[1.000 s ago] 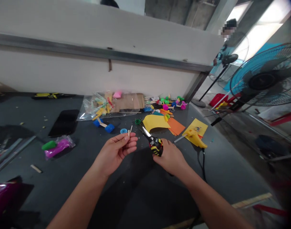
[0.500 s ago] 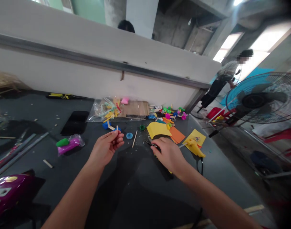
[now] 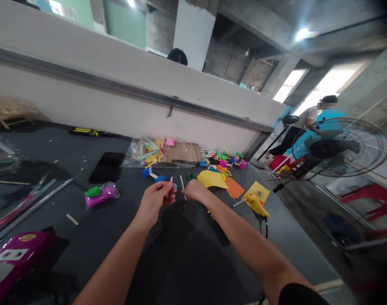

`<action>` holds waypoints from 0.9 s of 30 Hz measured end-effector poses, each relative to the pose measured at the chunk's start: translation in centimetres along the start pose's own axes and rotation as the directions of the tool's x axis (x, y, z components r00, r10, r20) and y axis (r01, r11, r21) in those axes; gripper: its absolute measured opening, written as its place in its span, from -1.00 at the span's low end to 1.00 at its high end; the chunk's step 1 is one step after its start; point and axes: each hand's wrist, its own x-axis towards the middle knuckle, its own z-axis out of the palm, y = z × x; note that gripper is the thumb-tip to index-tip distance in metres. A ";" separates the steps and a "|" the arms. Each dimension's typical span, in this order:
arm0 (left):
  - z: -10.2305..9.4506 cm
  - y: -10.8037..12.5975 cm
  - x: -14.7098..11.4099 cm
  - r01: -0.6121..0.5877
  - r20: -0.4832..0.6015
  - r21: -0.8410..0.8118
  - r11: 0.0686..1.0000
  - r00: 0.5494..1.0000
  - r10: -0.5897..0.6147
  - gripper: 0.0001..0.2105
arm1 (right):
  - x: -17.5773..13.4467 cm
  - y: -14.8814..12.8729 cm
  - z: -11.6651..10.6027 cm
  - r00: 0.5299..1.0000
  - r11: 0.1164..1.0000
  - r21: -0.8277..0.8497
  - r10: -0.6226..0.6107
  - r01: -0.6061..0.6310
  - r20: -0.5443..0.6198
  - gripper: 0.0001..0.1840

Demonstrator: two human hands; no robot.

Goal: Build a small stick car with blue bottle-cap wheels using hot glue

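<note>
My left hand (image 3: 155, 202) is closed in a pinch, with the end of a short wooden stick (image 3: 171, 179) standing up from its fingertips. Beside those fingertips shows a bit of light blue cap; whether it is held or on the table I cannot tell. My right hand (image 3: 196, 190) pinches a longer thin wooden stick (image 3: 181, 182) just to the right. Behind my left hand lie blue pieces (image 3: 146, 172) joined by wooden sticks. A dark green cap (image 3: 192, 176) sits behind my right hand. Under my right forearm, a black and yellow handled tool (image 3: 211, 215) is partly hidden.
Yellow sheets (image 3: 212, 179), orange sheets (image 3: 234, 187) and a yellow glue gun (image 3: 257, 204) lie at right. Behind are a plastic bag (image 3: 139, 154) and colourful small parts. A phone (image 3: 107, 166) and wrapped purple clay (image 3: 100, 195) lie left. A fan (image 3: 323, 148) and a person stand beyond.
My right hand has left the black and yellow tool and moved left to the thin wooden stick, which has turned. My left hand has shifted slightly toward it. The camera view has tilted up.
</note>
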 end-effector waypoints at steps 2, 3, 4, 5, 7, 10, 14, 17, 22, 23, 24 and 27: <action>0.3 -0.3 -0.3 0.038 0.017 0.003 0.999 0.999 -0.038 -0.75 | -1.6 0.9 -0.6 1.000 0.993 0.119 -0.019 0.021 -0.016 -0.82; 0.6 -0.4 -0.4 0.064 0.037 0.008 0.998 0.997 -0.064 -0.75 | -2.5 1.3 -0.9 0.999 0.982 0.186 -0.035 0.041 -0.034 -0.83; 0.9 -0.7 -0.6 0.091 0.068 0.013 0.996 0.993 -0.092 -0.76 | -3.4 1.7 -1.1 0.997 0.957 0.280 -0.055 0.069 -0.058 -0.84; 1.2 -0.9 -0.8 0.121 0.108 0.015 0.993 0.987 -0.122 -0.76 | -4.3 2.0 -1.3 0.993 0.898 0.426 -0.081 0.108 -0.081 -0.87; 1.9 -1.3 -1.3 0.181 0.196 0.013 0.983 0.964 -0.180 -0.78 | -5.7 2.6 -1.3 0.986 0.676 0.718 -0.133 0.165 -0.101 -0.88; 2.9 -1.7 -2.1 0.270 0.284 0.024 0.962 0.921 -0.266 -0.81 | -7.0 3.3 -0.8 0.982 0.414 0.897 -0.161 0.155 -0.096 -0.82; 3.6 -2.0 -2.5 0.336 0.297 0.076 0.939 0.891 -0.343 -0.82 | -7.7 4.2 -0.1 0.986 0.433 0.887 -0.114 0.161 -0.123 -0.87; 3.8 -2.1 -2.5 0.334 0.277 0.121 0.935 0.893 -0.355 -0.80 | -8.0 4.4 0.1 0.980 0.477 0.858 -0.144 0.192 -0.140 -0.88; 4.0 -2.1 -2.6 0.321 0.271 0.206 0.924 0.889 -0.370 -0.78 | -8.2 4.4 0.1 0.986 0.466 0.871 -0.128 0.158 -0.110 -0.83; 4.1 -2.0 -2.7 0.316 0.275 0.211 0.925 0.889 -0.366 -0.78 | -8.3 4.4 0.1 0.987 0.450 0.881 -0.122 0.146 -0.102 -0.82; 4.1 -2.0 -2.8 0.307 0.280 0.210 0.928 0.891 -0.358 -0.77 | -8.3 4.4 0.1 0.989 0.426 0.894 -0.114 0.135 -0.095 -0.81; 4.2 -1.7 -3.2 0.263 0.314 0.185 0.947 0.897 -0.311 -0.76 | -8.3 4.5 0.0 0.993 0.309 0.945 -0.087 0.106 -0.083 -0.81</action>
